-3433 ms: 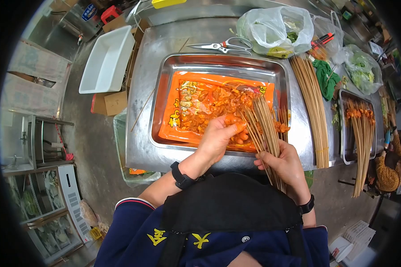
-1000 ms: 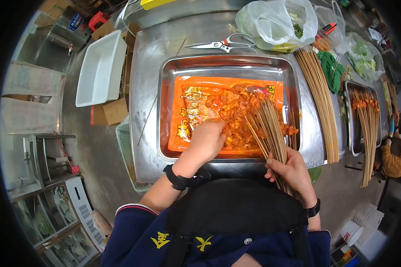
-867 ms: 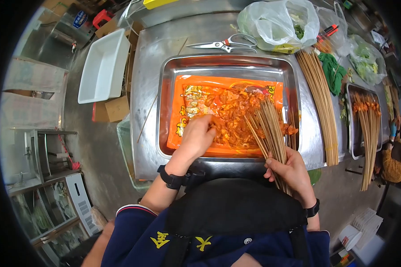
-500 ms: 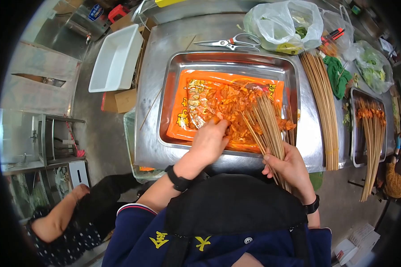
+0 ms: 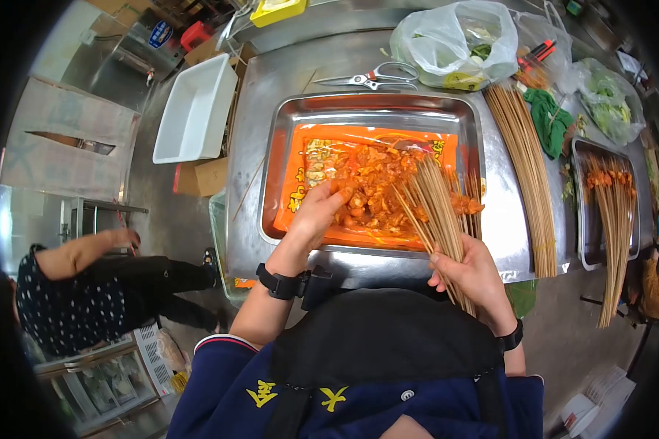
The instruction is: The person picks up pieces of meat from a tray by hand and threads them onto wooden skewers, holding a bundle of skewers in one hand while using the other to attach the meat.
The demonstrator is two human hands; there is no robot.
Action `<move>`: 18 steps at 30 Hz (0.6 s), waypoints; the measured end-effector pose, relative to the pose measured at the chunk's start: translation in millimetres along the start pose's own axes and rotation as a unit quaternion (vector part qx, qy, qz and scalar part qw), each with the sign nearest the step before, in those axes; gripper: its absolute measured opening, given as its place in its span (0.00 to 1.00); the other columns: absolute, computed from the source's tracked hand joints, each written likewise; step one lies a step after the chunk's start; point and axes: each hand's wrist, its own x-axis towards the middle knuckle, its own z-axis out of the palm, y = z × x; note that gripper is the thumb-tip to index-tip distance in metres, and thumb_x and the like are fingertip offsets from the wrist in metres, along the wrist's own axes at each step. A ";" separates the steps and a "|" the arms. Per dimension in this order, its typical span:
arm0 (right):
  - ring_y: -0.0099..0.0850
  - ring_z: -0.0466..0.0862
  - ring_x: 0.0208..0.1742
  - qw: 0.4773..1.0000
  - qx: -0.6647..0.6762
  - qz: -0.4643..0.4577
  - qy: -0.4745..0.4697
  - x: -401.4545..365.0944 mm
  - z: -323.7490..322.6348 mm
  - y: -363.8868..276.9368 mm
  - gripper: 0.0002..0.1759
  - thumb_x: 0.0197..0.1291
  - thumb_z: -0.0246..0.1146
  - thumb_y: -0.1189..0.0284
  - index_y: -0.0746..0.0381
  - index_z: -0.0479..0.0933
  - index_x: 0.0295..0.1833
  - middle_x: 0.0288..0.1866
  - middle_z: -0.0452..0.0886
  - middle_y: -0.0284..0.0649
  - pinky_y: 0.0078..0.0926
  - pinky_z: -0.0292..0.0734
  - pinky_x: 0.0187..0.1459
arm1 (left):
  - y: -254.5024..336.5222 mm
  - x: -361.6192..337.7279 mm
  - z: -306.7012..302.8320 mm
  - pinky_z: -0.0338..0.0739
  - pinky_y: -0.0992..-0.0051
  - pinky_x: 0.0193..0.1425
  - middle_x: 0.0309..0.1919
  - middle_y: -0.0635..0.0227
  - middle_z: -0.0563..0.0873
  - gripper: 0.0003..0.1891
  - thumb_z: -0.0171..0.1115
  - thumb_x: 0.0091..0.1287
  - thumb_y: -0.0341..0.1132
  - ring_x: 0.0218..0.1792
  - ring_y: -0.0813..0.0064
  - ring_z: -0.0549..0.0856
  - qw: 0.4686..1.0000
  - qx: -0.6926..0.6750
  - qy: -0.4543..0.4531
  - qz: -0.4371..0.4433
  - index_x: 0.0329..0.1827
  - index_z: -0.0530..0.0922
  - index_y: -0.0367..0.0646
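My right hand (image 5: 474, 274) is closed round a bundle of bamboo skewers (image 5: 441, 212), whose upper ends lean over the tray's right side. My left hand (image 5: 316, 214) is at the left edge of a pile of red marinated meat pieces (image 5: 381, 175), thumb and fingers closed on some meat; the fingertips are partly hidden. The meat lies on an orange printed plastic bag (image 5: 289, 192) inside a steel tray (image 5: 269, 132). Several threaded meat pieces (image 5: 465, 203) show at the right beside the skewers.
Scissors (image 5: 370, 77) lie behind the tray. A plastic bag of greens (image 5: 458, 47), a long bundle of skewers (image 5: 523, 175) and a green cloth (image 5: 548, 121) are to the right. Finished skewers (image 5: 609, 212) rest on another tray. A white bin (image 5: 192, 110) and a person (image 5: 73, 293) are at left.
My left hand has moved left across the meat, to the pile's left edge. My right hand keeps its hold on the skewers. The person at left has changed posture, now standing further up in view.
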 end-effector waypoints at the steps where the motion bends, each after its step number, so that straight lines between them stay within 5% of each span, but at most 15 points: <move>1: 0.22 0.79 0.23 1.000 -0.006 -0.002 0.000 1.3 0.7 -0.1 0.07 0.57 0.57 0.77 0.69 0.69 0.39 0.27 0.74 0.35 0.16 0.75 0.21 | 0.7 -2.4 -0.2 0.77 0.80 0.34 0.39 0.63 0.80 0.15 0.52 0.63 0.27 0.35 0.76 0.81 1.000 0.002 0.020 0.001 0.52 0.70 0.34; 8: 0.22 0.79 0.23 0.999 -0.037 0.013 0.002 3.1 6.5 -2.1 0.08 0.57 0.58 0.77 0.69 0.69 0.40 0.28 0.74 0.35 0.16 0.75 0.22 | 1.8 -14.4 15.8 0.77 0.80 0.35 0.36 0.62 0.81 0.13 0.49 0.63 0.25 0.33 0.75 0.81 0.997 -0.062 0.042 0.033 0.49 0.72 0.32; 11: 0.22 0.80 0.24 0.999 -0.042 0.017 0.006 2.5 6.4 -3.5 0.08 0.57 0.58 0.77 0.69 0.69 0.39 0.27 0.74 0.35 0.16 0.75 0.22 | -10.1 -2.0 11.5 0.76 0.81 0.36 0.34 0.66 0.82 0.11 0.49 0.63 0.26 0.32 0.79 0.80 0.996 0.011 0.056 0.062 0.45 0.75 0.32; 13: 0.22 0.80 0.24 0.999 -0.045 0.009 0.006 2.5 6.7 -3.4 0.08 0.57 0.58 0.76 0.69 0.69 0.39 0.27 0.74 0.35 0.16 0.75 0.22 | -18.9 7.7 -4.7 0.73 0.84 0.42 0.37 0.68 0.82 0.11 0.52 0.63 0.28 0.39 0.83 0.79 0.970 0.229 0.042 0.076 0.46 0.76 0.35; 17: 0.22 0.80 0.24 0.999 -0.037 0.007 0.011 2.4 6.1 -2.4 0.07 0.57 0.57 0.77 0.69 0.69 0.39 0.27 0.74 0.36 0.16 0.75 0.22 | -8.2 2.8 -6.8 0.73 0.85 0.41 0.38 0.69 0.82 0.12 0.51 0.62 0.25 0.38 0.83 0.79 0.951 0.286 0.102 0.056 0.47 0.76 0.34; 18: 0.22 0.79 0.24 0.999 -0.034 0.005 0.009 2.9 5.9 -1.9 0.07 0.57 0.57 0.77 0.69 0.69 0.39 0.27 0.74 0.36 0.16 0.75 0.22 | -12.8 5.6 -7.1 0.73 0.85 0.39 0.36 0.69 0.82 0.12 0.52 0.61 0.24 0.36 0.83 0.79 0.945 0.252 0.149 0.148 0.46 0.77 0.35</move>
